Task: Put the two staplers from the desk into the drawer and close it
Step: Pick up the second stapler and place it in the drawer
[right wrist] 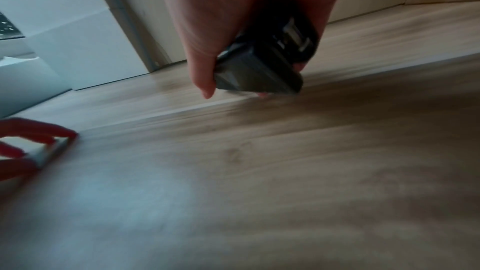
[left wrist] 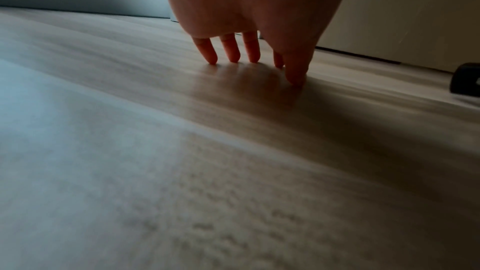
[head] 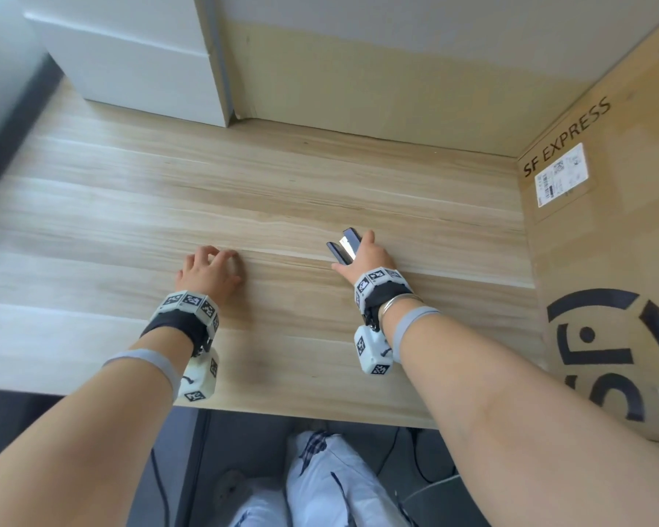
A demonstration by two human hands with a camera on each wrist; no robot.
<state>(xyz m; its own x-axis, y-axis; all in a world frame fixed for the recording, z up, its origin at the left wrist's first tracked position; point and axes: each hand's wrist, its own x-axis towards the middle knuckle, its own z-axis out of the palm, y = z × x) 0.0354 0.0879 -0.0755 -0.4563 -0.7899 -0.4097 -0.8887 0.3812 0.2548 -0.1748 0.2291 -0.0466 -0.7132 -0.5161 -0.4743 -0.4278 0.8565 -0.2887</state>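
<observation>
My right hand (head: 362,256) grips a dark stapler (head: 343,247) just above the wooden desk (head: 244,176), its jaws pointing away from me. In the right wrist view, thumb and fingers curl round this dark stapler (right wrist: 262,65). My left hand (head: 210,268) rests its fingertips (left wrist: 211,56) on the desk and holds nothing. The dark stapler (left wrist: 465,79) shows at the right edge of the left wrist view. A blurred red stapler (right wrist: 39,147) with a pale metal part lies at the left edge of the right wrist view. No drawer is in view.
A white box (head: 130,58) stands at the back left. A cardboard panel (head: 358,70) runs along the back, and a large SF EXPRESS carton (head: 605,230) walls the right side. Below the desk's front edge (head: 320,412) are my legs and some cables.
</observation>
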